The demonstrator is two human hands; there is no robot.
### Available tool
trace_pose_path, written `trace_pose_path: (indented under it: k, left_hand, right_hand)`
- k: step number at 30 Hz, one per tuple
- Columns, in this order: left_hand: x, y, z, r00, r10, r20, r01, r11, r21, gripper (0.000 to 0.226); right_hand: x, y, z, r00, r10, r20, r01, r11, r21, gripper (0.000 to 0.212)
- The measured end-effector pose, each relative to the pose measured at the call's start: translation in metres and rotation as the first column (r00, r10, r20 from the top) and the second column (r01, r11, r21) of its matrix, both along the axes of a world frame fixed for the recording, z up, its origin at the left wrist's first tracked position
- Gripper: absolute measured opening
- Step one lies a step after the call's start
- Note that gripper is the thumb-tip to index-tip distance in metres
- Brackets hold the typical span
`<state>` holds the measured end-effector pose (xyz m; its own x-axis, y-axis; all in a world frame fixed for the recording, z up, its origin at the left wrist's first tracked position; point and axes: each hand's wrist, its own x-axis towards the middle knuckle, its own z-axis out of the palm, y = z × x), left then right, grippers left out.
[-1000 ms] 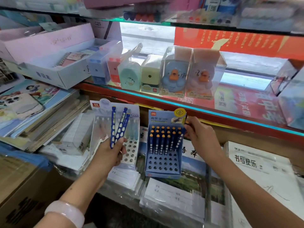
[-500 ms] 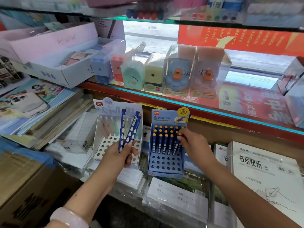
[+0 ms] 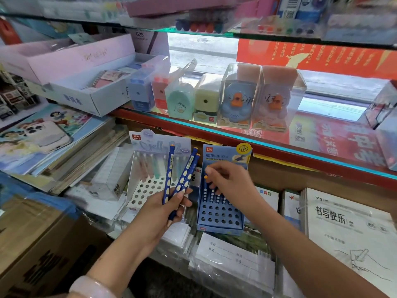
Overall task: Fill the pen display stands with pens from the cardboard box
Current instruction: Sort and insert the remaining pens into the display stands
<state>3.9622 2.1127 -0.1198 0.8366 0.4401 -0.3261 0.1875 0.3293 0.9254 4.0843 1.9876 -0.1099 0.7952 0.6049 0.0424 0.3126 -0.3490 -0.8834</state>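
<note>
Blue pens point(image 3: 181, 179) with pale oval dots, three of them, fan upward from our left hand point(image 3: 160, 211), which grips them low on their barrels. Our right hand point(image 3: 231, 182) curls its fingers round the orange-capped pens standing in the back rows of the blue display stand point(image 3: 219, 220); its front holes lie bare. Just left stands the white display stand point(image 3: 148, 186). Brown cardboard box point(image 3: 32, 244) sits at lower left.
</note>
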Motion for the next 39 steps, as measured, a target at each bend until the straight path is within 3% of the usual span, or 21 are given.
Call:
trace_pose_path:
  k: [2,5,12,20,24,26,32,39]
  left_hand:
    - [-0.001,-0.003,0.002,1.000,-0.017,0.003,0.017,1.000,0.016,0.017]
    - [-0.003,-0.003,0.002,1.000,-0.025,0.009,0.024,0.999,0.027,0.017]
    - [-0.006,0.002,-0.004,1.000,-0.002,0.003,0.002,0.998,0.057,0.018]
    - [-0.002,0.002,-0.005,1.000,0.017,-0.012,-0.015,0.985,0.170,0.020]
    - [0.002,0.001,-0.007,0.999,0.038,-0.024,-0.033,0.985,0.170,0.017]
    - [0.003,0.001,-0.008,0.999,0.042,-0.019,-0.039,0.987,0.153,0.016]
    - [0.004,0.001,-0.008,0.999,0.041,-0.018,-0.038,0.987,0.153,0.021]
    - [0.002,-0.001,-0.005,0.999,0.034,-0.013,-0.032,0.988,0.150,0.021]
  right_hand:
    - [-0.009,0.013,0.003,0.978,0.069,-0.198,-0.051,0.994,0.096,0.014]
    - [-0.014,0.021,0.006,0.937,0.074,-0.342,-0.014,0.985,0.173,0.015]
    - [-0.009,0.010,0.017,0.924,0.014,-0.383,0.116,0.942,0.314,0.014]
    - [0.034,-0.046,0.017,0.949,-0.232,-0.213,0.286,0.919,0.273,0.015]
    - [0.041,-0.065,-0.006,0.918,-0.296,0.264,0.298,0.954,0.032,0.009]
    - [0.039,-0.069,-0.015,0.878,-0.263,0.399,0.308,0.950,-0.052,0.010]
    - [0.034,-0.064,-0.035,0.890,-0.159,0.427,0.257,0.949,-0.182,0.012]
    - [0.033,-0.061,-0.039,0.914,-0.122,0.388,0.221,0.949,-0.223,0.018]
